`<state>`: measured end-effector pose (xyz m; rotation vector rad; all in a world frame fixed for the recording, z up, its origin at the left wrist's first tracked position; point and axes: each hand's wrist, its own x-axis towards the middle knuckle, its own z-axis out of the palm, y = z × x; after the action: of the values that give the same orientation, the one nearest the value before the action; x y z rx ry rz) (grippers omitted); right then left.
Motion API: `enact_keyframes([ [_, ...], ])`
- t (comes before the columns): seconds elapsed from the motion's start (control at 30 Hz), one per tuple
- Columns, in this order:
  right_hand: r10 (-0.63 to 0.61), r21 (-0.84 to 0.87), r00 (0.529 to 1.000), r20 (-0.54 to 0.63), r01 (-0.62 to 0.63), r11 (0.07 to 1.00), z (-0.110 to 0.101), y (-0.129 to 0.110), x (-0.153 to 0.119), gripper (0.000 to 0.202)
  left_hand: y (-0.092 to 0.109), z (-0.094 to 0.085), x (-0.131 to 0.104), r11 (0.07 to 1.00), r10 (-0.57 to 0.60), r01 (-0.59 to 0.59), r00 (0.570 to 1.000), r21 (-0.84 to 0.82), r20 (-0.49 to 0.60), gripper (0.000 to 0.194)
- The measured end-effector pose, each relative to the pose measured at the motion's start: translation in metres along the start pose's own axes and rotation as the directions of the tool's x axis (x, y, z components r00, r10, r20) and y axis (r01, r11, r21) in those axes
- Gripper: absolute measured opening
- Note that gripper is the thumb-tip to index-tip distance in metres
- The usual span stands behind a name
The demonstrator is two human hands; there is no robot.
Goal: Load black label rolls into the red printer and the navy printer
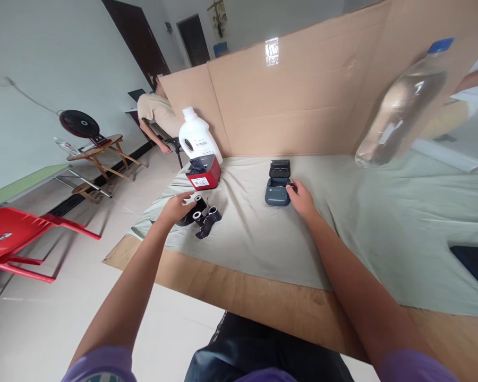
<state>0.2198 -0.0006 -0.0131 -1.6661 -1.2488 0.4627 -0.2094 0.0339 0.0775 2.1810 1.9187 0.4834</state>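
Note:
My left hand [177, 208] reaches over a small cluster at the table's left, its thumb and forefinger closed around a small white piece [189, 198] that looks like a roll. Right beside it, partly under the hand, lie several black rolls [211, 222] with white cores, some with loose dark film. A dark blue-grey label printer [278, 194] sits mid-table with its lid [280, 168] flipped up and its bay exposed. My right hand [301, 197] grips the printer's right side, thumb and fingers at its edge.
A red-and-black box-shaped device [204, 173] stands before a white detergent bottle [199, 135]. Behind rises a cardboard panel [295, 101]. A large clear bottle [402, 111] with a blue cap stands at right; a dark flat object [476, 265] lies at the right edge. A person [157, 114] sits beyond.

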Motion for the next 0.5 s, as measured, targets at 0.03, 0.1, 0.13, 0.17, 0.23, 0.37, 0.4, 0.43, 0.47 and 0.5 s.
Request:
enact_keyframes([
  [0.03, -0.003, -0.001, 1.000, -0.001, 0.003, 1.000, 0.000, 0.000, 0.000, 0.052, 0.002, 0.000, 0.011, 1.000, 0.007, -0.008, 0.997, 0.015, 0.076, 0.049],
  [0.1, -0.006, 0.000, 1.000, 0.003, 0.006, 1.000, -0.001, -0.001, 0.000, 0.052, 0.006, 0.000, 0.028, 0.998, 0.038, -0.045, 0.989, 0.041, 0.142, 0.043],
  [0.13, -0.006, 0.000, 1.000, 0.005, 0.006, 1.000, -0.001, -0.001, 0.000, 0.052, 0.008, -0.002, 0.034, 0.997, 0.057, -0.064, 0.988, 0.046, 0.146, 0.039],
  [0.17, -0.006, -0.002, 1.000, 0.004, 0.006, 1.000, -0.001, -0.001, 0.001, 0.052, 0.010, -0.005, 0.038, 0.996, 0.072, -0.080, 0.987, 0.051, 0.142, 0.035],
  [0.23, -0.015, -0.012, 1.000, -0.001, 0.015, 1.000, 0.000, 0.001, 0.000, 0.052, 0.014, -0.017, 0.041, 0.996, 0.090, -0.092, 0.991, 0.022, 0.097, 0.032],
  [0.37, -0.039, -0.008, 0.999, -0.017, 0.038, 0.999, 0.002, 0.004, 0.000, 0.051, 0.036, -0.048, 0.031, 0.902, 0.018, -0.053, 0.996, -0.429, -0.084, 0.035],
  [0.4, -0.043, 0.003, 0.999, -0.033, 0.043, 0.999, 0.002, 0.002, 0.000, 0.050, 0.046, -0.052, 0.026, 0.807, -0.001, -0.058, 0.995, -0.588, -0.101, 0.038],
  [0.43, -0.056, 0.018, 0.997, -0.056, 0.057, 0.998, 0.002, -0.002, 0.000, 0.050, 0.058, -0.053, 0.021, 0.697, -0.003, -0.070, 0.995, -0.714, -0.100, 0.040],
  [0.47, -0.083, 0.039, 0.993, -0.080, 0.086, 0.996, 0.001, -0.008, -0.001, 0.049, 0.072, -0.050, 0.017, 0.589, 0.013, -0.087, 0.995, -0.803, -0.099, 0.042],
  [0.5, -0.118, 0.071, 0.988, -0.102, 0.126, 0.990, -0.002, -0.018, -0.001, 0.047, 0.086, -0.044, 0.013, 0.499, 0.036, -0.103, 0.994, -0.860, -0.099, 0.044],
])
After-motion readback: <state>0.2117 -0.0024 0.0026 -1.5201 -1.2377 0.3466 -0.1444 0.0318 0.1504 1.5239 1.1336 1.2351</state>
